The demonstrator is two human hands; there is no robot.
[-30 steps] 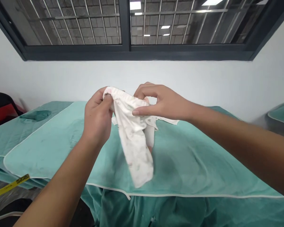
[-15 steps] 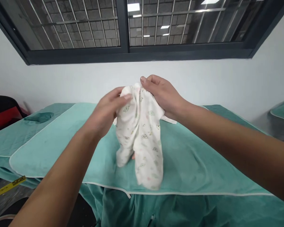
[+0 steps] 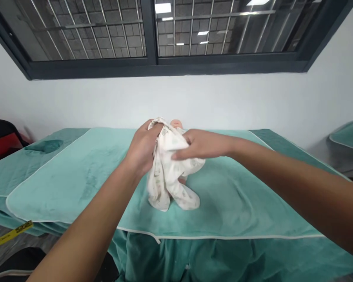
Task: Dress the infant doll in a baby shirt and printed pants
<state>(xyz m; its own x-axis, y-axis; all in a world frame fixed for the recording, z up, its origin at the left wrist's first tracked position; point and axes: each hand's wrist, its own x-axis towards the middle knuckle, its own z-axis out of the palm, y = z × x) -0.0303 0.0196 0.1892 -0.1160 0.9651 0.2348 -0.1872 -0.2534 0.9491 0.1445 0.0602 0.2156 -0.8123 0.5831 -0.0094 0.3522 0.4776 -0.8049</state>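
Observation:
White baby pants (image 3: 167, 156) with a small print hang bunched in front of me, their legs drooping onto the green cloth. My left hand (image 3: 145, 147) grips the waistband at its left side, with its thumb inside the opening. On the right, my right hand (image 3: 194, 145) is closed on the fabric, its thumb low and its other fingers partly covered by the cloth. Behind the pants lies a doll (image 3: 176, 123); only its head top and bits of its body show, the remainder being hidden by the garment and hands.
A light green mat (image 3: 70, 176) with white piping covers the bed, over a darker green cover (image 3: 223, 256). A white wall (image 3: 106, 102) and a barred window stand behind. At left are a black and red item (image 3: 6, 143) and a yellow strip (image 3: 10, 235).
The pants have come down and been gathered from hanging full length. My right hand has moved down from the waistband's top edge to the fabric's middle. The doll's head now shows.

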